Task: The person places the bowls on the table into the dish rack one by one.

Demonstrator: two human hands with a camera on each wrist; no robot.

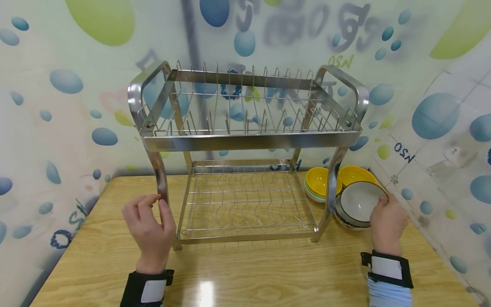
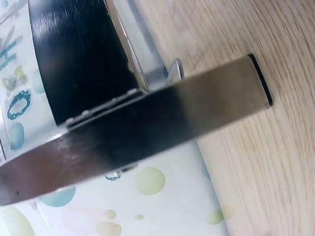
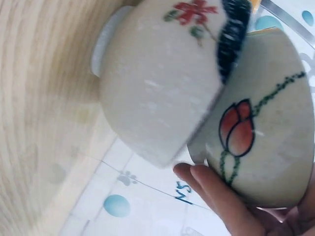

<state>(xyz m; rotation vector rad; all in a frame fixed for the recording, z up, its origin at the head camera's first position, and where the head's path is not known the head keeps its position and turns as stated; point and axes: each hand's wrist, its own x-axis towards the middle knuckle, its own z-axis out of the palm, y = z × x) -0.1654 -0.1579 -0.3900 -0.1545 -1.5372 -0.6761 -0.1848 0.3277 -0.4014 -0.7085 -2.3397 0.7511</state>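
My right hand point(image 1: 388, 221) grips the rim of a bowl point(image 1: 358, 200), its thumb toward the inside. That bowl is pale inside; the right wrist view shows a red flower bud and green vine painted on its outside. It tilts over another pale bowl point(image 3: 162, 83) with a red flower and dark rim band, which stands on the table. My left hand point(image 1: 151, 230) is at the left front leg point(image 1: 158, 175) of a two-tier metal dish rack point(image 1: 249, 143), fingers loosely bent with the thumb and index fingertips close by the leg. No fingers show in the left wrist view.
Yellow bowls point(image 1: 354, 174) stand behind the held bowl, and a small stack topped by a yellow bowl point(image 1: 317, 181) sits by the rack's right leg. The wooden table point(image 1: 264, 273) meets a patterned wall point(image 1: 99, 94) at the back and right. Upright wires line the rack's upper tier.
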